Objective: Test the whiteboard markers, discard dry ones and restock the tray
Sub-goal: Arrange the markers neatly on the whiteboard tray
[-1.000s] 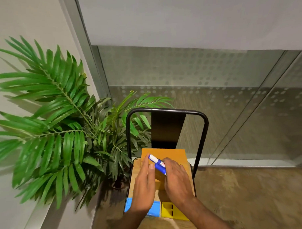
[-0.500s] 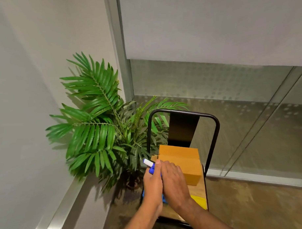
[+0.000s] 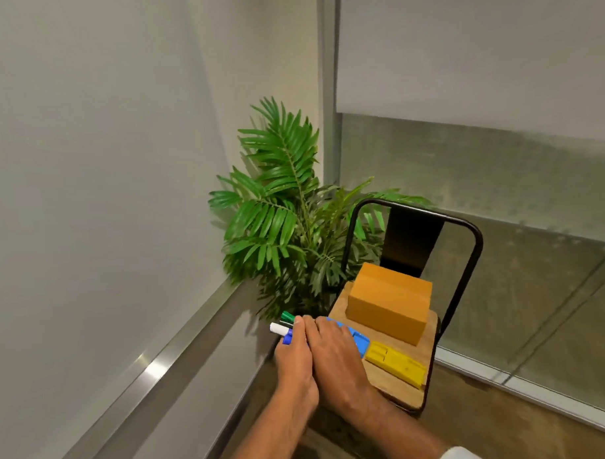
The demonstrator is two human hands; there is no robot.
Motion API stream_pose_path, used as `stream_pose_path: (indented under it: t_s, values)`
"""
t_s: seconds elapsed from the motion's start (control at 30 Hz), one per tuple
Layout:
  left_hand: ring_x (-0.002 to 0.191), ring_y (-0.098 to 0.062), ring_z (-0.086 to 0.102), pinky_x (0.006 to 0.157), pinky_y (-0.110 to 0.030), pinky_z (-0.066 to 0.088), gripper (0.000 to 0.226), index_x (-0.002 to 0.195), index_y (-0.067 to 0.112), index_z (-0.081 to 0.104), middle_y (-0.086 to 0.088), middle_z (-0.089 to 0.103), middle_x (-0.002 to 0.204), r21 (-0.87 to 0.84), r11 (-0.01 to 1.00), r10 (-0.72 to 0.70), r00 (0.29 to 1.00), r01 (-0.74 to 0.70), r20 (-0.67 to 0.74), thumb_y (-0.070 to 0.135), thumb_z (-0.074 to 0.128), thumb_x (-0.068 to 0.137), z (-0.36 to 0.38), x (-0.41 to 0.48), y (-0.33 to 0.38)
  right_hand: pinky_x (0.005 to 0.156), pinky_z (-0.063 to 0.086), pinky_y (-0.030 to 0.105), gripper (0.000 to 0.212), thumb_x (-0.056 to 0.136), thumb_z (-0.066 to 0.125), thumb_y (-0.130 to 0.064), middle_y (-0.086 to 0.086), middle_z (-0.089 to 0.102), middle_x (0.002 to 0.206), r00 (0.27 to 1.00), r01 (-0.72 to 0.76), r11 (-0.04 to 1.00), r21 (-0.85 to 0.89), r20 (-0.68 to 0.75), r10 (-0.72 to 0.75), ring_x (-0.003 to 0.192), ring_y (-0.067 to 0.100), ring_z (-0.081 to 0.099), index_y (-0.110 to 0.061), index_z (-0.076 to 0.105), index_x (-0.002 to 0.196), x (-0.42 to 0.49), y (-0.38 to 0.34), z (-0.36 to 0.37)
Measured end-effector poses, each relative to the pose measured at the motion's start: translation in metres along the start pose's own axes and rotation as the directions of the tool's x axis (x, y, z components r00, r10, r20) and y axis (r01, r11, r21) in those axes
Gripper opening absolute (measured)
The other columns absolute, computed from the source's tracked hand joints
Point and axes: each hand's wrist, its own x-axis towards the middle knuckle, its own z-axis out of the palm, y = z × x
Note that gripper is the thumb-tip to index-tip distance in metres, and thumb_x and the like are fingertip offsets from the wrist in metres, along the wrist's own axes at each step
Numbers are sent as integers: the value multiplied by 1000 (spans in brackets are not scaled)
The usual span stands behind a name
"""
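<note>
My left hand grips two whiteboard markers: a blue marker with a white end and a green marker, both sticking out to the left past my fingers. My right hand is pressed against the left hand, its fingers curled over the same markers. Both hands hover at the near left edge of a chair seat. A blue tray lies partly under my right hand, with a yellow tray beside it.
An orange cardboard box stands on the wooden seat behind the trays. The chair's black metal back rises behind it. A green palm plant fills the corner. A metal ledge runs along the white wall at left; glass panels are at right.
My view has swung left and back from the chair. My hands moved from over the box to the seat's left edge, and a green marker now shows beside the blue one.
</note>
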Motion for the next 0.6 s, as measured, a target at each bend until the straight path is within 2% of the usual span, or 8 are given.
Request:
stream_pose_path:
  t_s: [0.17, 0.27, 0.33, 0.43, 0.53, 0.6]
  values:
    - [75, -22, 73, 66, -32, 54, 24, 98, 2, 70, -11, 76, 80, -148, 989, 18, 995, -31, -94, 25, 66, 100, -47, -30, 8, 73, 50, 37, 47, 85, 68, -26, 5, 59, 107, 991, 131, 991, -1, 4, -131, 89, 21, 56, -12, 52, 127, -28, -46, -8]
    - [78, -24, 72, 69, -33, 54, 21, 98, 1, 70, -13, 75, 81, -230, 970, 49, 987, -84, -154, 21, 65, 100, -81, -46, 16, 75, 50, 33, 39, 86, 63, -24, 1, 59, 107, 973, 231, 972, 46, -14, -231, 90, 17, 56, -14, 55, 123, -40, -77, -10]
    - [81, -25, 72, 71, -34, 54, 20, 98, 1, 69, -13, 75, 82, -277, 952, 78, 976, -133, -202, 20, 63, 101, -107, -56, 22, 75, 48, 30, 37, 91, 58, -23, -1, 57, 110, 950, 311, 944, 106, -28, -310, 92, 14, 54, -15, 52, 127, -48, -100, -13]
    - [80, -26, 72, 71, -35, 55, 20, 100, 1, 69, -14, 75, 84, -304, 930, 116, 950, -206, -290, 20, 64, 100, -153, -67, 30, 81, 45, 27, 52, 94, 53, -25, -4, 50, 122, 895, 434, 861, 266, -17, -446, 101, 12, 50, -19, 36, 143, -64, -136, -19]
    - [76, -24, 75, 69, -33, 57, 16, 100, 4, 69, -12, 78, 87, -302, 905, 184, 915, -301, -359, 19, 63, 101, -205, -83, 40, 90, 45, 32, 77, 90, 56, -22, -5, 42, 126, 840, 478, 775, 414, 41, -540, 107, 12, 46, -24, 13, 154, -81, -174, -18]
    - [69, -19, 75, 62, -29, 59, 15, 98, 5, 70, -10, 79, 86, -280, 887, 241, 886, -367, -397, 17, 61, 102, -242, -99, 46, 93, 44, 32, 85, 90, 59, -28, -7, 40, 125, 800, 481, 705, 521, 69, -596, 107, 10, 44, -30, 4, 155, -92, -201, -20]
